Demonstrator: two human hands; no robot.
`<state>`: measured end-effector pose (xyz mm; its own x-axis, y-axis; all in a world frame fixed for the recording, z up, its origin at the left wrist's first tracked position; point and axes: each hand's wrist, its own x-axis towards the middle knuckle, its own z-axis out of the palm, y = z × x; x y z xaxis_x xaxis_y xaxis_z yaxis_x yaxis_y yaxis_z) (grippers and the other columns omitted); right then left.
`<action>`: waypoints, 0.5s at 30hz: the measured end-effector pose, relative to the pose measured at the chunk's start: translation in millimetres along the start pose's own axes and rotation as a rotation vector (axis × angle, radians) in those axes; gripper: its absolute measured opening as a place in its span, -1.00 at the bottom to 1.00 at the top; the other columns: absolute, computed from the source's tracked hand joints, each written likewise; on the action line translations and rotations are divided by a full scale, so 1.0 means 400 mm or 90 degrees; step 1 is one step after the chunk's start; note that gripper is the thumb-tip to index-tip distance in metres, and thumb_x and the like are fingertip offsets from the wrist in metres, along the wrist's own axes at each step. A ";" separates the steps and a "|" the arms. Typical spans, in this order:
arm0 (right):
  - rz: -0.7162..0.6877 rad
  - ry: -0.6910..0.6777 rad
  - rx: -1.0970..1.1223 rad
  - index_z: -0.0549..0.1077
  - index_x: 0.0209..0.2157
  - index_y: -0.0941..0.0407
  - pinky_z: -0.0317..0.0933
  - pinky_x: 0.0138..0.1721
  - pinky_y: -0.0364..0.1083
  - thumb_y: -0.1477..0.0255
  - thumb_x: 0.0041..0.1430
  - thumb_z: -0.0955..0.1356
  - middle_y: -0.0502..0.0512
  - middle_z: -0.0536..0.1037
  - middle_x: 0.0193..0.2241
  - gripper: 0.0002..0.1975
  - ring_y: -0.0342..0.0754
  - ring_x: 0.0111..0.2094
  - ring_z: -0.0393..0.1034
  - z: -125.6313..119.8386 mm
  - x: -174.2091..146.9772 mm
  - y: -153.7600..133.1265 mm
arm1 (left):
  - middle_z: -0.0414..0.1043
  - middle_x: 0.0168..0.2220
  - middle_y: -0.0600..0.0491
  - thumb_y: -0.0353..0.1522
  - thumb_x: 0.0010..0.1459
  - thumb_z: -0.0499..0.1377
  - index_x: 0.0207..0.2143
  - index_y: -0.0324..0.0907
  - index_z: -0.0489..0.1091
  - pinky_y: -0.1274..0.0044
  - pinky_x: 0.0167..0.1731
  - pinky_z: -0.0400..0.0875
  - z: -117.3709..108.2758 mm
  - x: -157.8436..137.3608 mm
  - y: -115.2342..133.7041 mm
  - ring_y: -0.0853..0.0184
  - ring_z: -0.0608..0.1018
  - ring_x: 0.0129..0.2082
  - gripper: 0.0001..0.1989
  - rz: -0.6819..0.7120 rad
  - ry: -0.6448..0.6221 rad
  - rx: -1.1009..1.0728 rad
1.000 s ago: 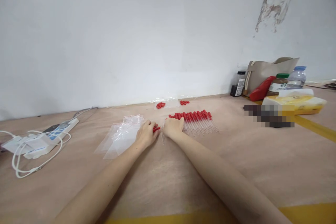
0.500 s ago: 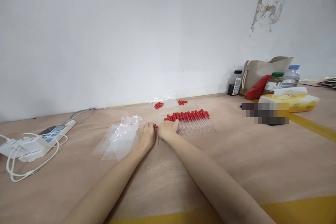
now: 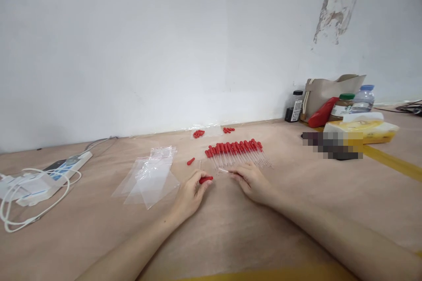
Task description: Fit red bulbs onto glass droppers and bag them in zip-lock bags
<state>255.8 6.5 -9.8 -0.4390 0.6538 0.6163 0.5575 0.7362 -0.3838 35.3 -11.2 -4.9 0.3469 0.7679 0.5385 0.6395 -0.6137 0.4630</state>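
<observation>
My left hand [image 3: 194,191] pinches a red rubber dropper bulb [image 3: 206,179], whose narrow end points right. Facing it, my right hand [image 3: 252,183] is closed on a thin glass dropper tube [image 3: 223,170], its tip sticking out to the left. The two parts are apart. Behind my hands lies a row of glass droppers with red bulbs [image 3: 235,147], side by side, bulbs towards the wall. A single loose red bulb [image 3: 190,161] rests beyond my left hand, with a lone glass tube [image 3: 200,165] close to it.
Clear zip bags [image 3: 148,180] are stacked at left, beside a power strip [image 3: 56,184] with white cables. More red bulbs [image 3: 198,133] lie by the wall on clear plastic. At right are a tissue pack [image 3: 379,133], bottles [image 3: 364,99] and a grey bag [image 3: 329,88].
My hands have come back towards me from beside the dropper row. The left now shows a red bulb, the right a glass tube. A loose bulb has come into sight.
</observation>
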 end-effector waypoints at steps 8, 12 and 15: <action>-0.046 0.006 0.009 0.38 -0.30 0.12 -0.05 -0.26 -0.08 0.45 0.19 0.17 0.06 0.50 -0.41 -0.82 -0.15 -0.43 0.30 0.011 -0.026 -0.038 | 0.41 -0.35 0.04 -0.34 0.18 0.02 -0.28 -0.16 0.31 0.48 -0.27 0.29 0.017 -0.020 0.001 0.31 0.43 -0.31 -0.88 0.060 -0.001 0.038; -0.059 0.013 0.017 0.38 -0.29 0.12 -0.06 -0.23 -0.08 0.45 0.17 0.19 0.03 0.50 -0.43 -0.84 -0.17 -0.43 0.29 0.012 -0.031 -0.031 | 0.43 -0.35 0.04 -0.35 0.19 0.01 -0.30 -0.16 0.32 0.46 -0.24 0.27 0.012 -0.018 0.008 0.31 0.43 -0.30 -0.88 0.084 -0.007 0.048; -0.082 0.015 0.011 0.38 -0.28 0.12 -0.06 -0.24 -0.08 0.47 0.17 0.19 0.02 0.50 -0.44 -0.83 -0.17 -0.43 0.29 0.019 -0.032 -0.023 | 0.43 -0.36 0.06 -0.36 0.20 -0.01 -0.28 -0.16 0.32 0.49 -0.26 0.28 0.013 -0.020 0.020 0.32 0.44 -0.33 -0.86 0.068 -0.008 0.042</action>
<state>250.9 -7.3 -19.2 -0.4894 0.5501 0.6767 0.4857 0.8164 -0.3124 41.3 -21.2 -9.3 0.4238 0.7019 0.5725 0.6423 -0.6786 0.3564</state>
